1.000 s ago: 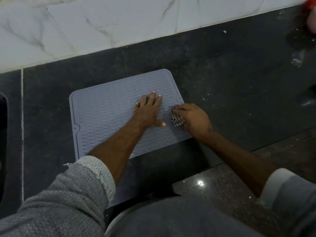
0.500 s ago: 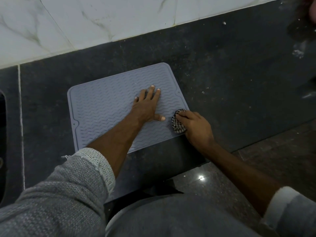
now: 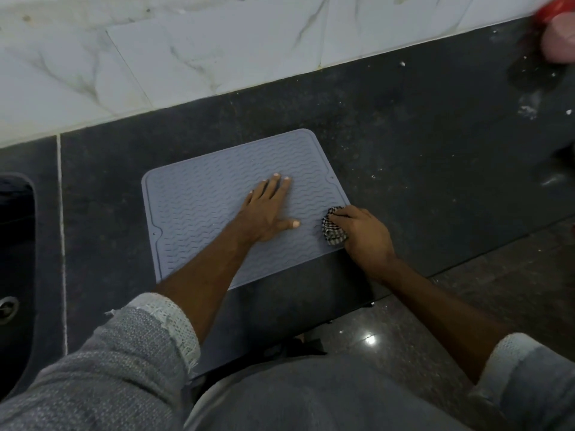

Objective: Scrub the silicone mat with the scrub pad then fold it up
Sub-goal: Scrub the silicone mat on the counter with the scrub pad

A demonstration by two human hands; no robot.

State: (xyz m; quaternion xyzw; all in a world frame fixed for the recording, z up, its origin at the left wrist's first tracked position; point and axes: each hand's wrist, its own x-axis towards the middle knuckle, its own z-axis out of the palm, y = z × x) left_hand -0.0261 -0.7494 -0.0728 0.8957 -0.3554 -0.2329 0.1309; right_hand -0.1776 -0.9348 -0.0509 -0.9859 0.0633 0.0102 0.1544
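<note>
A grey silicone mat (image 3: 199, 209) with a wavy ribbed surface lies flat on the dark stone counter (image 3: 420, 169). My left hand (image 3: 267, 209) presses flat on the middle of the mat, fingers straight and thumb spread to the right. My right hand (image 3: 362, 234) grips a checked black-and-white scrub pad (image 3: 333, 230) against the mat's right near corner. Most of the pad is covered by my fingers.
A sink (image 3: 15, 244) with a drain opens at the left edge. White marble wall tiles (image 3: 217, 48) run behind the counter. A red and pink object (image 3: 557, 32) sits at the far right corner among white specks. The polished floor (image 3: 404, 353) lies below the counter's front edge.
My right hand with the scrub pad slid toward me along the mat's right edge to the near corner. My left hand stays pressed on the mat.
</note>
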